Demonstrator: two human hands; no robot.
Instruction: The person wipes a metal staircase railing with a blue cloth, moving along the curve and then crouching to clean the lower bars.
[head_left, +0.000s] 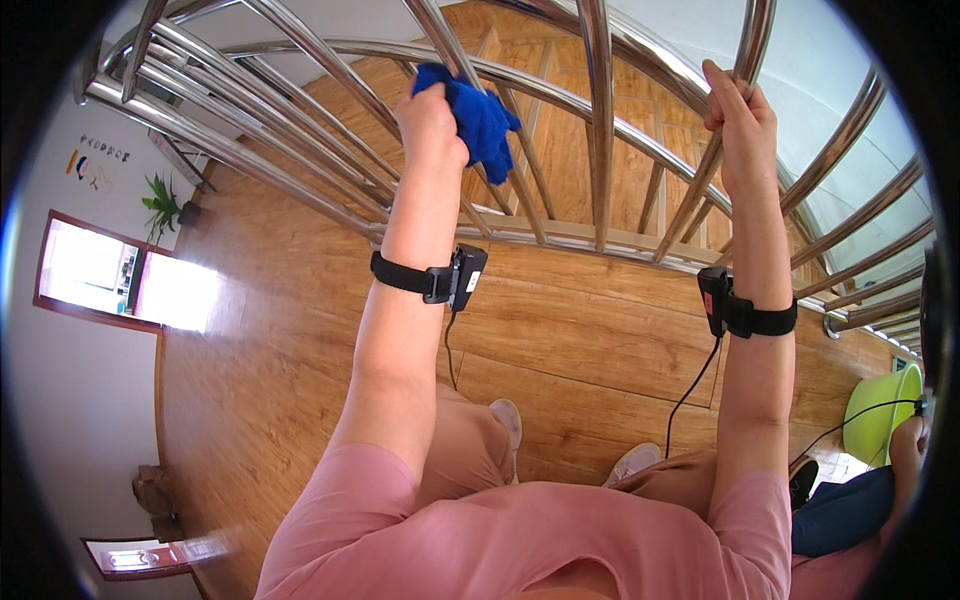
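Note:
A blue cloth is gripped in my left hand and wraps around an upright bar of the shiny metal railing. My right hand closes around another upright bar further right, its index finger stretched out along the bar. No cloth shows in my right hand. Both forearms wear black straps with small black devices and cables. Part of my left fingers is hidden behind the cloth.
Wooden stairs lie beyond the railing, wood-look flooring on my side. At the right edge, another person crouches beside a lime-green basin. A potted plant stands by the white wall at the left. Cables hang near my legs.

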